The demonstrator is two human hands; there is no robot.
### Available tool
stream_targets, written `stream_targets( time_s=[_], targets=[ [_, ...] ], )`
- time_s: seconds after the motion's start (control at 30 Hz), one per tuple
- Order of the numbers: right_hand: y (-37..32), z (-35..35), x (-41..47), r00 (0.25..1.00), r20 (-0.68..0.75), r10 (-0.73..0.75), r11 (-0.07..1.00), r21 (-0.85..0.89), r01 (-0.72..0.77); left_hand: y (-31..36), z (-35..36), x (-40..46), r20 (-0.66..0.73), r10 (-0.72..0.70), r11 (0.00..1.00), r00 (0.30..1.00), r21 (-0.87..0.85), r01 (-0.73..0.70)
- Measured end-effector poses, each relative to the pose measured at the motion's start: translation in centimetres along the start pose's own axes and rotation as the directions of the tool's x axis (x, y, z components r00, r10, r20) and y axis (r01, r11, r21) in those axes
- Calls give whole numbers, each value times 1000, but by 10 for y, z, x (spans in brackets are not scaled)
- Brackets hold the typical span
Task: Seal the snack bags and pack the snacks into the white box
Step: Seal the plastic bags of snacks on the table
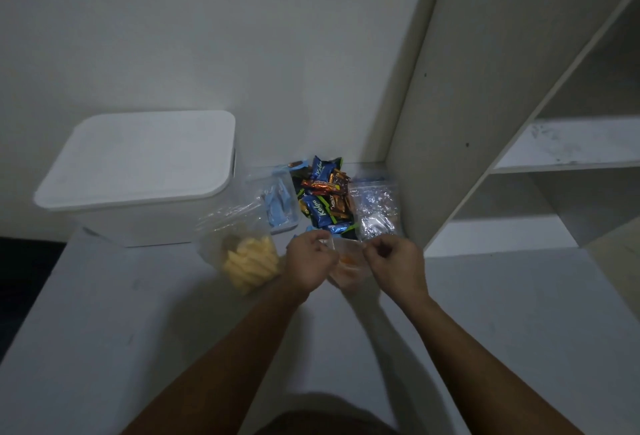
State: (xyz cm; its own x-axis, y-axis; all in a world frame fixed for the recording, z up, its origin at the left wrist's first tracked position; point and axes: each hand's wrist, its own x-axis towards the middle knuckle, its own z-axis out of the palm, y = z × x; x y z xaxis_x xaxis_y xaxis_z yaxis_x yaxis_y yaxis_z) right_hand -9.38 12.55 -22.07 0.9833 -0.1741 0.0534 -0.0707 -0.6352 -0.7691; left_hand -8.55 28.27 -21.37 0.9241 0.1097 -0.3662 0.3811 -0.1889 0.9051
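A clear zip bag of orange snacks (347, 266) hangs between my hands over the white table (138, 313). My left hand (309, 260) pinches its top edge on the left, and my right hand (395, 263) pinches the top edge on the right. The white box (138, 171) stands at the back left with its lid on. To the left of my hands, a clear bag of yellow chips (242, 254) lies with its mouth gaping. Behind are a bag of blue-wrapped sweets (277, 200), a pile of wrapped chocolate bars (325, 195) and a bag of silver-wrapped sweets (375, 206).
A white shelf unit (540, 143) rises at the right, its side panel right next to the silver sweets. A plain wall stands behind the box and snacks. The table's left edge drops to a dark floor (20, 261).
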Motion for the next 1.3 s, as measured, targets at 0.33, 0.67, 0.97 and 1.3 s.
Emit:
stream_targets(
  time_s=[0.33, 0.67, 0.97, 1.3],
  targets=[
    [-22, -18, 12, 966, 232, -116, 989, 119, 90, 18, -19, -3, 52, 200, 980, 978, -11, -200],
    [-53, -40, 16, 933, 312, -179, 956, 279, 90, 38, -39, 2, -61, 421, 906, 905, 69, -417],
    [-67, -43, 19, 969, 185, -166, 953, 282, 109, 53, -48, -6, 45, 414, 907, 909, 63, -416],
    [-76, -50, 19, 961, 187, -202, 926, 357, 125, 65, -46, -14, -5, 424, 906, 906, -16, -424]
  ],
)
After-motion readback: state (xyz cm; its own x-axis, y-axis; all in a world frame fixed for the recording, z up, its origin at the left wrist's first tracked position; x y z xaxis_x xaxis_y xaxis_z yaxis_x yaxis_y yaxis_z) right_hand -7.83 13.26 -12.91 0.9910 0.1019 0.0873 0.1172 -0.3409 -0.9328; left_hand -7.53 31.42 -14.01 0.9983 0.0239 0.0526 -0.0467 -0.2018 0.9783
